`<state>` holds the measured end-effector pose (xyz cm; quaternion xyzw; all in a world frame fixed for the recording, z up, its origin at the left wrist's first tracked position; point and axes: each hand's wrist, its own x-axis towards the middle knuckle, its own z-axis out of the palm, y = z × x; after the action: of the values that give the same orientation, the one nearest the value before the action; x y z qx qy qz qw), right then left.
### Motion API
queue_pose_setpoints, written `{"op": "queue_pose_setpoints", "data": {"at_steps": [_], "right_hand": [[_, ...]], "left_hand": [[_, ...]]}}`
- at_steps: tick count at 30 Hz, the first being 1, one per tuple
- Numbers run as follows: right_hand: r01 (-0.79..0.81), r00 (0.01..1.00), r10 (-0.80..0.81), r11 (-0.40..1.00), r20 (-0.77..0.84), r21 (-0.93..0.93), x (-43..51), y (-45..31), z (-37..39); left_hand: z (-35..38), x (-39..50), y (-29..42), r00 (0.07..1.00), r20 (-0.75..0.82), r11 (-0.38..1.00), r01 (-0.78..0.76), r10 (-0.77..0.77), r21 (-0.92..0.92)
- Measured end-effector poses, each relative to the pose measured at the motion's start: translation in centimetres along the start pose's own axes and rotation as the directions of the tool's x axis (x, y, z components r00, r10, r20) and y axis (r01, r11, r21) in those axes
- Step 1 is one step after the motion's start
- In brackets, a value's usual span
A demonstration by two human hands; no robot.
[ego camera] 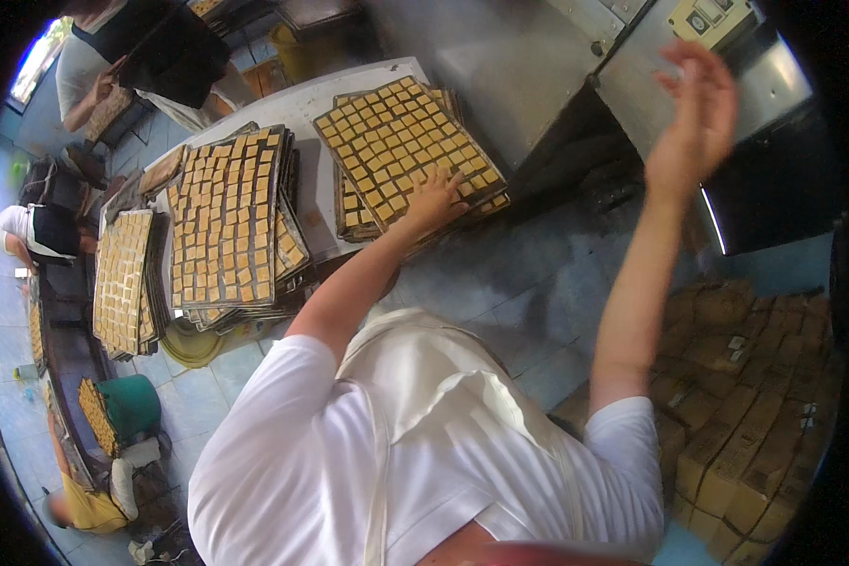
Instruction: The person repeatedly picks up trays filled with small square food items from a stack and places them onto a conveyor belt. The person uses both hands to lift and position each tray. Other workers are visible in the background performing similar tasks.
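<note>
My left hand lies with its fingers spread on the near edge of a metal baking tray. Rows of square, pale golden biscuits cover this tray, which sits askew on another loaded tray. My right hand is raised at the right, blurred, with loosely bent fingers and nothing visible in it. Behind it are the steel front of a large machine and a cream control box. Whether the right hand touches the steel cannot be told.
More stacked trays of square biscuits stand left on the white table. Tied cardboard bundles are piled at lower right. A green bucket stands on the tiled floor. Other people are at the left, one crouching.
</note>
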<state>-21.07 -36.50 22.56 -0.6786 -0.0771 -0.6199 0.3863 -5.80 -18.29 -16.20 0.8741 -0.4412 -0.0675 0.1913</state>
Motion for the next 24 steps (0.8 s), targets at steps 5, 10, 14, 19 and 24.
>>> {"op": "queue_pose_setpoints", "data": {"at_steps": [5,10,14,19,24], "right_hand": [[0.307,0.952,-0.306,0.944,0.025,-0.122,6.0,-5.2,-2.0],[0.322,0.947,-0.31,0.901,0.088,-0.29,6.9,-4.3,-4.1],[0.397,0.899,-0.426,0.684,0.106,-0.612,8.7,-1.7,-4.8],[0.425,0.904,-0.317,0.612,0.285,-0.667,11.9,1.2,-3.7],[0.456,0.819,-0.571,0.59,0.055,-0.667,12.7,4.7,-1.3]], "left_hand": [[2.2,2.8,4.0,0.962,0.096,0.966,0.257,-0.256,0.002],[3.3,2.3,6.6,0.984,-0.016,0.984,0.176,-0.176,-0.031],[2.6,-0.2,6.8,0.952,-0.259,0.981,0.126,-0.162,-0.148],[0.6,-9.5,2.8,0.833,-0.394,0.853,0.163,-0.388,-0.496],[-0.1,-17.1,-0.6,0.564,-0.354,0.645,0.48,-0.746,-0.594]]}}
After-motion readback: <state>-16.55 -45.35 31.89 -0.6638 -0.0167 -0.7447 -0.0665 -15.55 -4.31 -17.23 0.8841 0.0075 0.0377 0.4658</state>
